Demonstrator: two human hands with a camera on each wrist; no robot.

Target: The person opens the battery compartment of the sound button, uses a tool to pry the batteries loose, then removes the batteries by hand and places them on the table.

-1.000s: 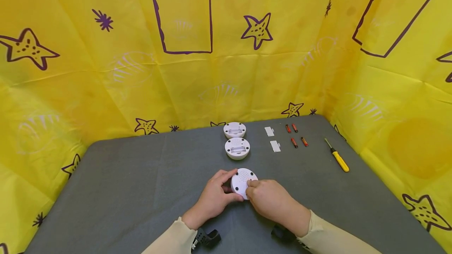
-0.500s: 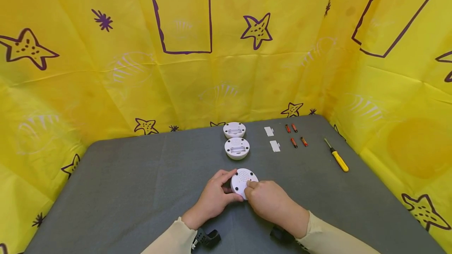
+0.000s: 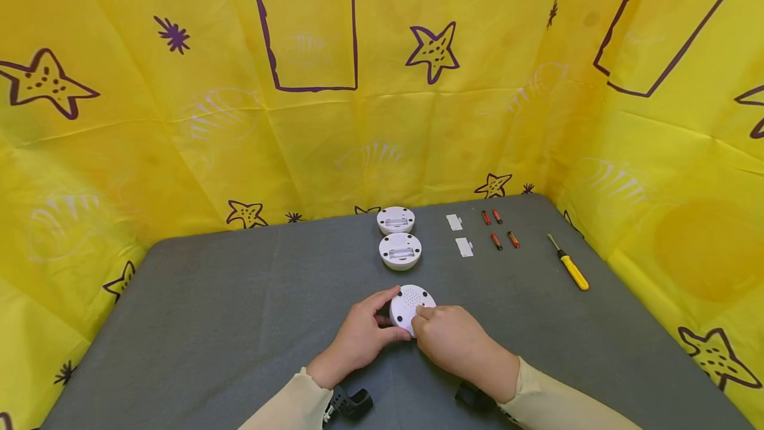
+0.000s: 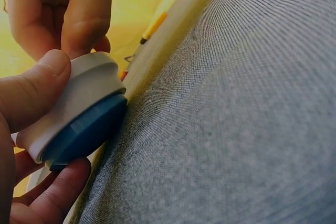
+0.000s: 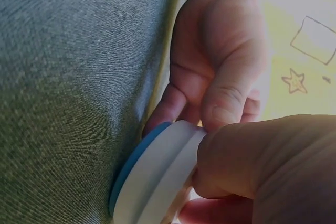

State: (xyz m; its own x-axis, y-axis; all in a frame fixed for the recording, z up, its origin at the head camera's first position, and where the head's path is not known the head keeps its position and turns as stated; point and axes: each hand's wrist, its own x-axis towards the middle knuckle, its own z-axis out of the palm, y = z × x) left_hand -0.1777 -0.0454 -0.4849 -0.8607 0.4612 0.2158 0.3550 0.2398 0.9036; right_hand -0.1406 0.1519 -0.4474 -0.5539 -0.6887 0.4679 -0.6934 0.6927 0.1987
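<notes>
My left hand [image 3: 365, 330] grips a round white battery device [image 3: 412, 298] by its left edge, thumb at the near side, fingers curled round the far side. Its upturned face has speaker holes and black rubber feet. In the left wrist view, the device [image 4: 79, 93] is tilted and its blue part [image 4: 86, 132] faces down toward the cloth. The right hand [image 3: 455, 342] has its fingers curled against the right part of that face, covering it. In the right wrist view, its thumb [image 5: 231, 153] meets the device's rim; I cannot tell whether the fingertips pinch anything.
Behind the hands stand two similar white devices [image 3: 400, 261] [image 3: 396, 212] with uncovered battery compartments. To their right lie two white battery covers [image 3: 464, 247] [image 3: 454, 222], several red batteries [image 3: 497, 241] and a yellow-handled screwdriver [image 3: 574, 273]. Yellow patterned cloth [image 3: 382, 125] walls the grey table [image 3: 239, 310].
The right hand's fingers have shifted very slightly left over the device's face. The left hand and the device stay in place.
</notes>
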